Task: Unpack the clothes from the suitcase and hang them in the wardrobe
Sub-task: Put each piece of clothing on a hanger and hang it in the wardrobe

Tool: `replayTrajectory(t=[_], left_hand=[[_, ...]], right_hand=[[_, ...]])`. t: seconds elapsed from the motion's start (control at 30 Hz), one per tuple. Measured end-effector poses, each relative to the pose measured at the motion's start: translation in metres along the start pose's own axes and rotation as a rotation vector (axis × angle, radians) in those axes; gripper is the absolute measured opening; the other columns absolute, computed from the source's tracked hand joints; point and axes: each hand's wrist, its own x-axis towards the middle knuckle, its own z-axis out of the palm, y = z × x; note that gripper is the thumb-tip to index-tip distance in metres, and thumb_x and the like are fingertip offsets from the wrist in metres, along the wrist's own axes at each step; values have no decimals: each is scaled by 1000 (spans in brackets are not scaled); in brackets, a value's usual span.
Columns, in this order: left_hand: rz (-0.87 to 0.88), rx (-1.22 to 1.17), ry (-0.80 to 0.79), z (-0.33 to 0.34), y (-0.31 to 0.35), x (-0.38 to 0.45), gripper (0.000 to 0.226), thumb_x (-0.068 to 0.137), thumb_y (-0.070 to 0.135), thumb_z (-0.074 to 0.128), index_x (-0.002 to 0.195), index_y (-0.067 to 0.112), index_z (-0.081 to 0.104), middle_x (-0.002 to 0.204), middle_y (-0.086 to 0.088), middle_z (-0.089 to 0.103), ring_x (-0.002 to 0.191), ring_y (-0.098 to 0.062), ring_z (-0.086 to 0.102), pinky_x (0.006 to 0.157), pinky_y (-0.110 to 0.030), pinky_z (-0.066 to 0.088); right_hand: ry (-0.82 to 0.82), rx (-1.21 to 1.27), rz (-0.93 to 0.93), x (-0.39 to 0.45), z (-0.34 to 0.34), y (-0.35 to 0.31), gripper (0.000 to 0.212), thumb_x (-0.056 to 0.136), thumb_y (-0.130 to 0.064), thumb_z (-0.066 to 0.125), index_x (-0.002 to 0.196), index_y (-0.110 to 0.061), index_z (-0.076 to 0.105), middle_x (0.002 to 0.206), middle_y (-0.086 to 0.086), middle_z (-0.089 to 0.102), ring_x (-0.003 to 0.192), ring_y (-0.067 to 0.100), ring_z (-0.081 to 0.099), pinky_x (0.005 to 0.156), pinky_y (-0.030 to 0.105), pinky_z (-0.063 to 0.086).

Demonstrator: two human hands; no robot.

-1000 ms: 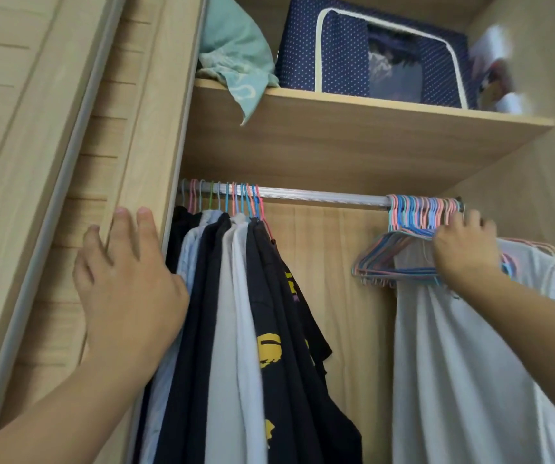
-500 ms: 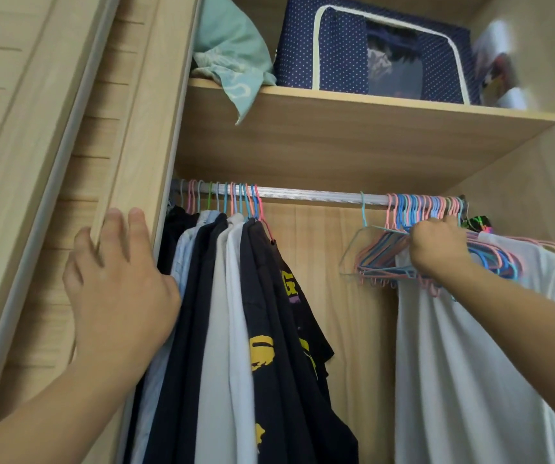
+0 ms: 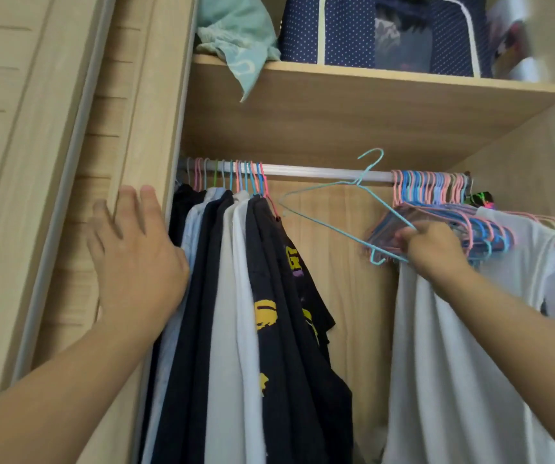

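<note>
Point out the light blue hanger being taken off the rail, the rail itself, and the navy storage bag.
light blue hanger (image 3: 319, 220), head view, on its lower wire.
rail (image 3: 319, 171), head view, on its bare middle stretch.
navy storage bag (image 3: 346, 28), head view, on its dotted front panel.

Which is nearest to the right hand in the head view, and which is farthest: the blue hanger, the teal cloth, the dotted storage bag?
1. Blue hanger: held in the right hand, off the rail.
2. Dotted storage bag: on the shelf above, slightly left.
3. Teal cloth: at the shelf's far left end.
</note>
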Motion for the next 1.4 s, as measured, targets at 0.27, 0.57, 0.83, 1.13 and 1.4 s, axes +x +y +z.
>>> replayTrajectory(t=[0.27,0.57,0.83,1.13,1.4], left_hand=[[116,-803,-79,-54,72,-139,42,85,3,54,122,15,68,137,-4,49,134,-23,44,117,-38,32],[86,-1135,-1038,-80,215,-454,39,95,5,62,131,19,63,135,-3,46,127,-12,46,109,-9,26],[327,-982,-1984,-198,331,-662,32,96,51,57,108,26,73,98,7,72,96,-10,66,88,-27,51],[820,-854,-2510,-359,477,-791,18,102,21,59,88,28,69,79,-8,67,56,-15,67,62,-30,49],[1189,-1023,-2497,-464,547,-876,24,104,33,53,89,20,65,77,6,59,70,-10,63,74,-30,50]], right_hand=[[-34,433,377,-239,-87,122,24,107,-13,42,95,-4,62,92,14,73,71,31,72,61,35,60],[-79,329,918,-527,-345,219,37,76,-44,77,90,-10,74,87,22,66,73,34,69,66,34,59],[-84,217,1430,-721,-630,218,69,56,-55,93,92,0,72,86,20,66,67,26,68,67,34,59],[-654,-415,1788,-819,-834,231,106,45,-106,37,116,-34,69,114,-8,71,97,4,65,84,16,46],[185,-192,1812,-856,-827,307,34,98,-47,56,111,-20,71,110,-7,73,96,-1,64,87,19,44]])
